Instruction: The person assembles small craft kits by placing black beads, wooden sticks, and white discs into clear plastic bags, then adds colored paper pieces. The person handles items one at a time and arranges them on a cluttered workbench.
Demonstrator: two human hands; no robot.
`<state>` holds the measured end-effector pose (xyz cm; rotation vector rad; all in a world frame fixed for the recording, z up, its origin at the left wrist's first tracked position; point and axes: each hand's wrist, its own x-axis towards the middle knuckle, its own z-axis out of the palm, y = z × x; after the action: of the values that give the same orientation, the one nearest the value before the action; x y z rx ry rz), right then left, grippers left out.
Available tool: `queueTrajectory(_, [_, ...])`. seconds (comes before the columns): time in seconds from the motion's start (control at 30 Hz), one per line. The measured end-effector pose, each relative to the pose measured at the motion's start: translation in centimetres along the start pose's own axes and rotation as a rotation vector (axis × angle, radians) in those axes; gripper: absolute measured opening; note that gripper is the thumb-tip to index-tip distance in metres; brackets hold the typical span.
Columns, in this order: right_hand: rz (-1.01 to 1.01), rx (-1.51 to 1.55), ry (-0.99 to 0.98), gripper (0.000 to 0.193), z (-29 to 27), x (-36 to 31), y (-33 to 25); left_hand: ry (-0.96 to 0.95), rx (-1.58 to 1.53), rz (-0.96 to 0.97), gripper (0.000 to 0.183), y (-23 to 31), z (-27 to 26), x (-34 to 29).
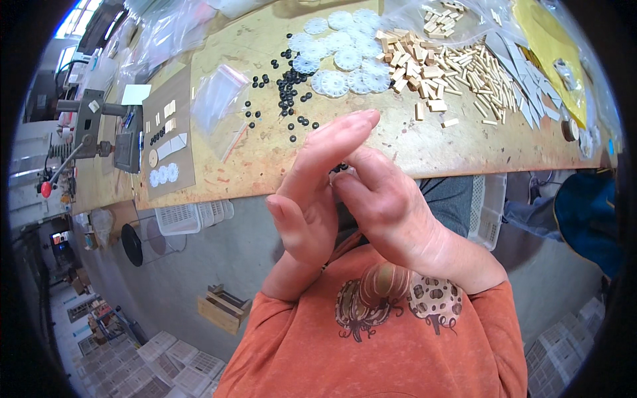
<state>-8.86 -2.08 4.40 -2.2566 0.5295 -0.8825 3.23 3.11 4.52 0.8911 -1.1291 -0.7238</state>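
My left hand (315, 176) is raised in front of the table's near edge, its fingers stretched out and its thumb apart. Against it sits my right hand (388, 202), with curled fingers closed round a few small black rings (340, 168). The rings show only in the gap between the two hands; the rest of what lies there is hidden. Beyond my fingers, more black rings (288, 89) are scattered on the table. Behind them lie translucent white toothed discs (347, 56). To the right are piles of small wooden blocks (415, 63) and thin wooden dowels (481, 76).
A wooden table (265, 162) spans the view. On its left are a brown board (176, 126) with sample parts, clear zip bags (219, 93) and a hand press (89, 126). Grey flat pieces (521, 73) and a yellow bag (547, 50) lie right. White baskets (179, 217) stand below.
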Motion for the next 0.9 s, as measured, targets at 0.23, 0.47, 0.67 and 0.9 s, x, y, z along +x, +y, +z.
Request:
queueTrajectory(0.23, [0.051, 0.081, -0.020, 0.014, -0.4, -0.2, 0.2, -0.152, 0.126, 0.135, 0.089, -0.4, -1.2, 0.6])
queueTrajectory(0.47, [-0.041, -0.060, 0.056, 0.015, -1.4, -1.1, 1.3, 0.209, 0.051, 0.023, 0.022, -0.2, -0.3, 1.4])
queueTrajectory(0.67, [0.051, -0.033, 0.062, 0.015, -5.1, -3.5, 2.1, -0.208, 1.044, 0.216, 0.032, -4.7, -1.6, 7.5])
queueTrajectory(0.9, [0.080, -0.010, 0.121, 0.018, -6.5, -5.3, 2.1, -0.376, 1.183, 0.233, 0.030, -7.6, 0.4, 9.3])
